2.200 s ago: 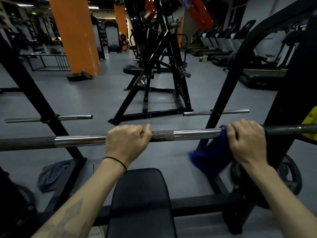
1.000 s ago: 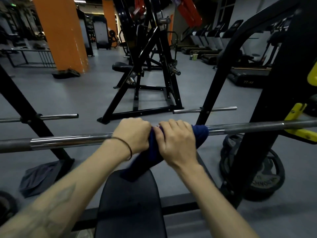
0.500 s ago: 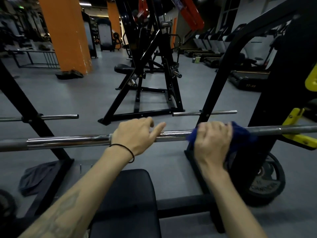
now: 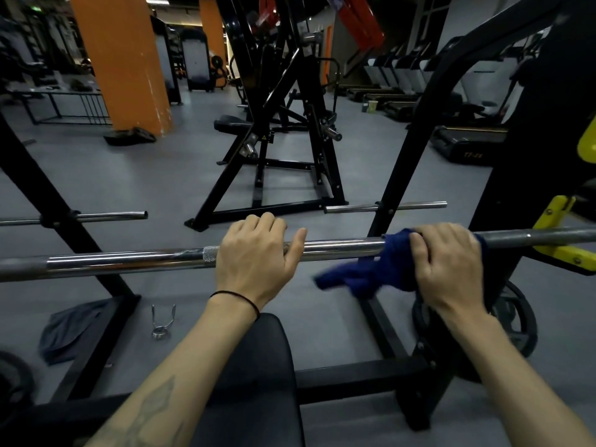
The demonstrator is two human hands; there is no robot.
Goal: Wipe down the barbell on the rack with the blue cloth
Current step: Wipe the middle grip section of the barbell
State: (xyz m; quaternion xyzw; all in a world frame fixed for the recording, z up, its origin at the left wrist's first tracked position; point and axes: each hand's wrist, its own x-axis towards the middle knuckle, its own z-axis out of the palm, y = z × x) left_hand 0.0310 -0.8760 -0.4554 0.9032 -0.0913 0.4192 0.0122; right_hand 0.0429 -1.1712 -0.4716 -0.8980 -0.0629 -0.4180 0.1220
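Note:
The chrome barbell (image 4: 342, 246) lies across the rack from left to right at chest height. My left hand (image 4: 258, 256) sits on its knurled middle, fingers curled over the top and thumb stretched along the bar. My right hand (image 4: 448, 262) grips the blue cloth (image 4: 364, 275), wrapped round the bar further right, close to the yellow hook (image 4: 561, 253). A loose end of the cloth hangs below the bar to the left of that hand.
A black bench pad (image 4: 258, 366) lies below my arms. Black rack uprights (image 4: 403, 175) stand on both sides, with chrome plate pegs (image 4: 96, 217). A weight plate (image 4: 519, 321) leans at the right. A spring collar (image 4: 163, 321) and a grey cloth (image 4: 67, 330) lie on the floor.
My right hand has slid the blue cloth rightward along the bar, away from my left hand toward the yellow hook. My left hand has stayed on the middle.

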